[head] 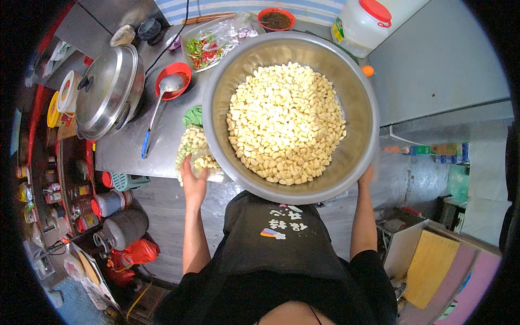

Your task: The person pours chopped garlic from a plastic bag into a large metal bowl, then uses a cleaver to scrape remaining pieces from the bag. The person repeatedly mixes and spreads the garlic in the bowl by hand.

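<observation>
A large stainless steel basin (227,53) stands in front of me, projecting past the counter's front edge towards my black apron (280,260). Heaped inside are many pale yellow pieces (284,126), which look like peeled garlic cloves or beans. My left hand (193,183) is at the basin's left, fingers apart, by a clear plastic bag (191,142) of similar pale pieces; whether it touches the bag is unclear. A green cloth or bag (193,116) lies just behind that bag. At the basin's lower right side is my right hand (365,175), blurred, its fingers mostly hidden by the rim.
A ladle (152,118) rests in a red bowl (178,95) left of the basin, beside a lidded steel pot (109,89). Behind are a tray of cut vegetables (207,48), a bowl of dark sauce (277,19) and a red-lidded jar (361,28). A grey cabinet (438,69) borders the right.
</observation>
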